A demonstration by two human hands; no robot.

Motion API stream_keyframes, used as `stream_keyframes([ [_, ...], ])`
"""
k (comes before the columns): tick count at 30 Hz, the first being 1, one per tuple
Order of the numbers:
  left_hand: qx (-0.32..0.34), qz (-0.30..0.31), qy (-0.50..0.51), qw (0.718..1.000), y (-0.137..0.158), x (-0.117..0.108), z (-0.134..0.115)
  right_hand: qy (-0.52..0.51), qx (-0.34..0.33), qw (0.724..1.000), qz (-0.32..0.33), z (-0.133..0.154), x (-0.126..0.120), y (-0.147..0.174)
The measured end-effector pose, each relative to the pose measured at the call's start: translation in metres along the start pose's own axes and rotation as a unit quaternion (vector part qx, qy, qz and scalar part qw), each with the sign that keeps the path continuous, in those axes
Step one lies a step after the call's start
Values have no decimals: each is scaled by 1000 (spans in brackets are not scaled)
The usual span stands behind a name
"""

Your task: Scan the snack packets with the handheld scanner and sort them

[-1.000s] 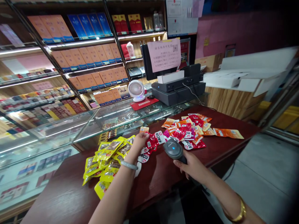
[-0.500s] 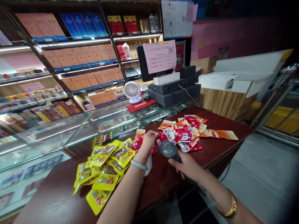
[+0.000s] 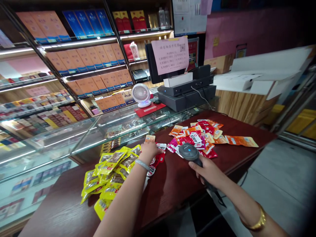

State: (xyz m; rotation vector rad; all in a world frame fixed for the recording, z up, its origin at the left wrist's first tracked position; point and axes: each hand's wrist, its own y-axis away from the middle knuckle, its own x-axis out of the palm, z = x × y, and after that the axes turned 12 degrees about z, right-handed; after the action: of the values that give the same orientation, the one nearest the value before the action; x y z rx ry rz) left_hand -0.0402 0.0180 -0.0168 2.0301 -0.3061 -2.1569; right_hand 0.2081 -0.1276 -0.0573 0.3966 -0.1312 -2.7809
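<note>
My right hand (image 3: pixel 209 171) is wrapped round the handle of a dark grey barcode scanner (image 3: pixel 189 152), its head pointing left over the near edge of a mixed pile of red and orange snack packets (image 3: pixel 195 137). Further left, my left hand (image 3: pixel 149 152) is closed at a red-and-white snack packet (image 3: pixel 161 148), low over a few other red packets (image 3: pixel 153 167); its fingertips are partly hidden. Right beside that wrist lies a heap of yellow snack packets (image 3: pixel 112 164), partly covered by my forearm.
The dark red table (image 3: pixel 170 191) adjoins a glass display counter (image 3: pixel 84 131). On the counter are a small white fan (image 3: pixel 141 93), a red mat (image 3: pixel 149 110) and a monitor with a pink notice (image 3: pixel 170 56). Boxed goods fill the shelves behind.
My left hand has moved left, from beside the mixed pile to the red packets near the yellow heap, with a red packet. The scanner has shifted slightly right. The view has turned a little.
</note>
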Motion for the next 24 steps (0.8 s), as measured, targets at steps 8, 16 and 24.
stream_keyframes([
  [8,63,-32,173,982,-12,23,1,-3,-6,1000,11,5,8,-2],
  [16,146,-61,533,831,-18,21,-11,-4,-27,998,55,7,14,-7],
  [24,149,-56,552,818,-15,11,-24,-8,-24,996,81,16,10,-5],
])
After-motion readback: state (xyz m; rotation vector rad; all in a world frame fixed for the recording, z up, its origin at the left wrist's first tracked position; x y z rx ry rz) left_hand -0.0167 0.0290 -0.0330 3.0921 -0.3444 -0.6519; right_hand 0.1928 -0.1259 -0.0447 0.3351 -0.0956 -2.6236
